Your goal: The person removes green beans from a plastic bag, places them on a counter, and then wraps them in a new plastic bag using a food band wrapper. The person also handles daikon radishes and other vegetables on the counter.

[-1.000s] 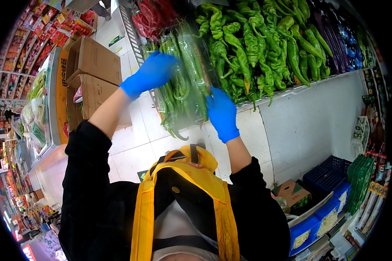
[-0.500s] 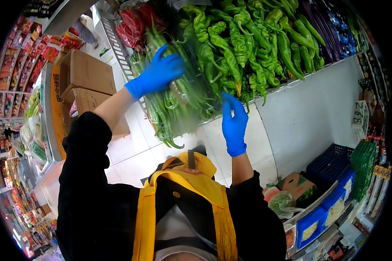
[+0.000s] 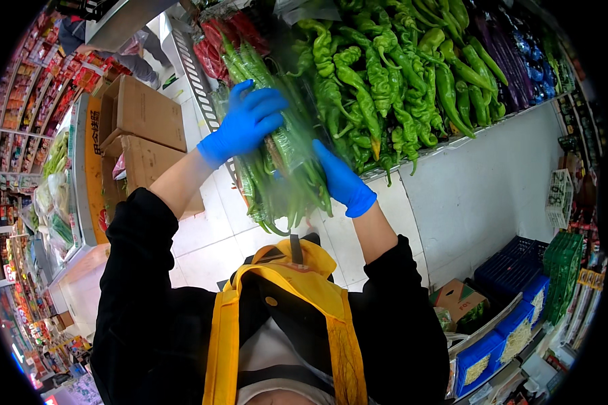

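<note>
A clear plastic bag of long green peppers (image 3: 296, 152) lies at the left end of the vegetable display, its lower end over the edge. Across its left side my left hand (image 3: 246, 123), in a blue glove, is closed with curled fingers. My right hand (image 3: 342, 181), gloved alike, holds the bag's right side; its thumb shows, while its fingers go underneath, with a little blue visible through the peppers. Another pack of green peppers (image 3: 251, 192) is partly covered beneath. Red peppers in plastic (image 3: 216, 46) lie beyond. A hazy patch blurs part of the bag.
Loose wrinkled green peppers (image 3: 378, 81) and purple eggplants (image 3: 496, 57) fill the display to the right. Cardboard boxes (image 3: 148, 111) stand at left beside another produce stand. Blue crates (image 3: 507, 263) sit at lower right. Another person (image 3: 138, 64) is at the upper left.
My right hand has moved left, from apart near the display edge to the bag's right side, with its fingers underneath. My left hand stays on the bag, which has shifted slightly.
</note>
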A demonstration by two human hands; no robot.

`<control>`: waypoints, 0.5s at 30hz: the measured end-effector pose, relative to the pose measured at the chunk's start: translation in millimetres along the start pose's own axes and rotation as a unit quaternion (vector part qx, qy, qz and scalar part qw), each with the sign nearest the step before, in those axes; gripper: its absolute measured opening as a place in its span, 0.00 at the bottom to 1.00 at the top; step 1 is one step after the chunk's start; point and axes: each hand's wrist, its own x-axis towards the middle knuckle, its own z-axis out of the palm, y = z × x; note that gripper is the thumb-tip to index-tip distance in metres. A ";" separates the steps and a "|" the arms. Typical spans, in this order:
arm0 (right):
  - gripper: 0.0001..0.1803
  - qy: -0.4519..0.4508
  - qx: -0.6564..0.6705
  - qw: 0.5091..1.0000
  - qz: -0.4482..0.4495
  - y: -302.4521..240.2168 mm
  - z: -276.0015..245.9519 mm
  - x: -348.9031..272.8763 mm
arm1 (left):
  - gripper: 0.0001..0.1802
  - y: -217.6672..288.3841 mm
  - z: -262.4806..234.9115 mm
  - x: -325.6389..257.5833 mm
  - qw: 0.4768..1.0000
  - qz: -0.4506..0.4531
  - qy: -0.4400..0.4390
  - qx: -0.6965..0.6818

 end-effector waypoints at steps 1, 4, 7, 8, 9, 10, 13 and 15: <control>0.27 -0.011 -0.002 1.000 -0.004 -0.2 -1.6 -1.4 | 0.17 -0.8 1.6 -1.3 1.000 0.000 0.006 0.001; 0.26 -0.002 -0.032 0.999 -0.029 1.6 -6.2 -2.4 | 0.20 0.2 4.6 -1.2 1.000 -0.011 0.010 -0.002; 0.22 0.044 -0.083 0.994 -0.052 -0.6 -16.1 1.8 | 0.26 10.7 -5.7 11.5 0.995 -0.074 -0.062 -0.016; 0.20 0.062 -0.101 0.991 -0.057 -0.6 -19.8 3.2 | 0.26 19.0 -13.4 14.9 0.988 -0.099 -0.080 -0.087; 0.16 0.102 -0.088 0.986 -0.097 3.0 -18.0 6.2 | 0.26 27.7 -20.9 18.9 0.975 -0.121 -0.098 -0.158; 0.15 0.117 -0.107 0.982 -0.101 5.9 -25.0 8.4 | 0.27 37.2 -26.1 20.4 0.956 -0.141 -0.118 -0.229; 0.13 0.150 -0.141 0.969 -0.133 20.2 -46.0 16.4 | 0.23 69.4 -18.2 14.9 0.958 -0.091 -0.187 -0.197; 0.14 0.162 -0.168 0.962 -0.139 19.9 -44.7 16.4 | 0.24 77.9 -14.6 12.5 0.934 -0.140 -0.226 -0.240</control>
